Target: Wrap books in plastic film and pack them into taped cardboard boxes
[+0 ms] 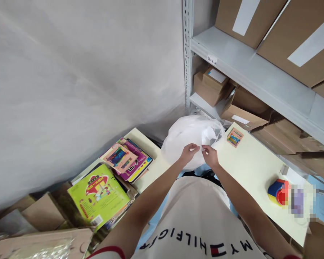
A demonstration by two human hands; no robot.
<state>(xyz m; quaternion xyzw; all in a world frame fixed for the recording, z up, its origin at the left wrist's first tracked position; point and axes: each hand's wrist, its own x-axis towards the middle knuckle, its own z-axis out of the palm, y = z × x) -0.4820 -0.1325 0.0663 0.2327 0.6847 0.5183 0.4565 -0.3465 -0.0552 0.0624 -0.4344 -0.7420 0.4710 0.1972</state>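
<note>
A large white, translucent plastic bag (187, 131) sits bunched up on the cream table (253, 169) in front of me. My left hand (188, 153) pinches the bag's thin film at its near edge. My right hand (210, 155) pinches the same film close beside it, fingertips of both hands almost touching. Both hands are closed on the plastic. What the bag holds is hidden.
A pile of colourful children's books (125, 160) and a green-yellow book (98, 194) lie at the left. A small picture card (234, 137) lies beyond the bag. A red, blue and yellow tape dispenser (278, 191) stands at the right. Metal shelving (259, 77) holds cardboard boxes (210, 86).
</note>
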